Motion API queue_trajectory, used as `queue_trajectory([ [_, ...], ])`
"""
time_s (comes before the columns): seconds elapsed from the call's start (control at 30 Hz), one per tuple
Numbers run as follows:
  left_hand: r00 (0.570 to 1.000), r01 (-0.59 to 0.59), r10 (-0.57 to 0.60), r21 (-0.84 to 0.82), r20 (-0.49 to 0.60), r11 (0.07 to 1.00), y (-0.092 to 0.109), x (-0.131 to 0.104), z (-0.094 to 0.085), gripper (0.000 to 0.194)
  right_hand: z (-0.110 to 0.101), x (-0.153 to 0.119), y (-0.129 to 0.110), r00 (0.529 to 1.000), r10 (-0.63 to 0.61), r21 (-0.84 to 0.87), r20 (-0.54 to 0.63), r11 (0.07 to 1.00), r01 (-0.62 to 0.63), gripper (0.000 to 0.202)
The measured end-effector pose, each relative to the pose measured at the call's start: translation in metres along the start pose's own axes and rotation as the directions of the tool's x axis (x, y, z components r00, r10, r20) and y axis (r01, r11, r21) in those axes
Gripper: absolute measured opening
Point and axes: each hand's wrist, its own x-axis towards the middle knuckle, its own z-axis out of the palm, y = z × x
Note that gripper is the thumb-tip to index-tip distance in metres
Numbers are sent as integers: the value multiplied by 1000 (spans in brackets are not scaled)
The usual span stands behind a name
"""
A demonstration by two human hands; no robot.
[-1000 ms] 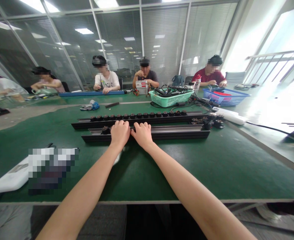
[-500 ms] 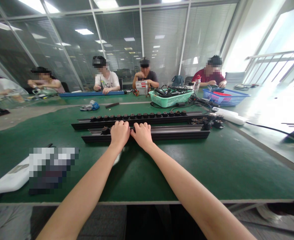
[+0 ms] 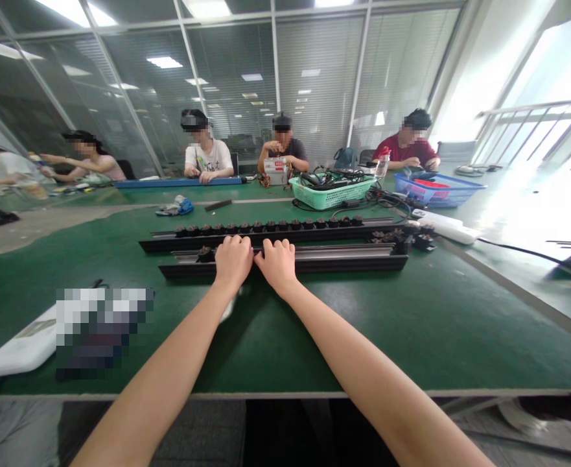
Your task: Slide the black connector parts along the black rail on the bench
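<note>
A long black rail (image 3: pixel 348 263) with a silver channel along its top lies crosswise in front of me. Over its middle my left hand (image 3: pixel 233 261) is closed, fingers curled down on the rail. My right hand (image 3: pixel 277 264) grips just to the right of it, thumb pointing at the left one. A small dark bit shows between the thumbs; what it is, I cannot make out. Left of my hands a round black module (image 3: pixel 206 253) sits in the channel. Behind lies a second black rail (image 3: pixel 168 244) carrying a row of similar modules.
Loose black modules (image 3: pixel 424 241) lie by the rails' right end. Beyond are a green basket (image 3: pixel 334 196) of cables, a blue basket (image 3: pixel 460 192), a white power strip (image 3: pixel 445 226) and blue-grey gloves (image 3: pixel 175 206). A white device (image 3: pixel 23 347) lies front left. Several people sit across the table.
My hands stay almost still on the near rail. At the far left, a person across the table has stretched an arm out to the left.
</note>
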Motion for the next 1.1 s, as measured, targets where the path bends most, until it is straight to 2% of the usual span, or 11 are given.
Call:
queue_trajectory([
  [0.23,1000,20,-19,-8,24,1000,2,-1,-3,25,0,-1,9,1000,-28,14,-6,1000,28,33],
  [0.43,999,22,-21,-15,34,1000,3,-2,-2,33,-2,-1,7,1000,-3,16,19,1000,3,27],
  [0.77,999,19,-18,-32,40,999,3,-1,-3,34,-1,-1,7,1000,-21,29,13,999,21,26],
  [0.93,1000,27,-27,12,8,1000,5,-2,-9,32,0,-1,8,1000,-17,22,-6,1000,18,25],
  [1.1,986,167,-166,52,-36,985,3,-3,-15,34,0,-1,8,1000,-25,12,-12,1000,25,24],
])
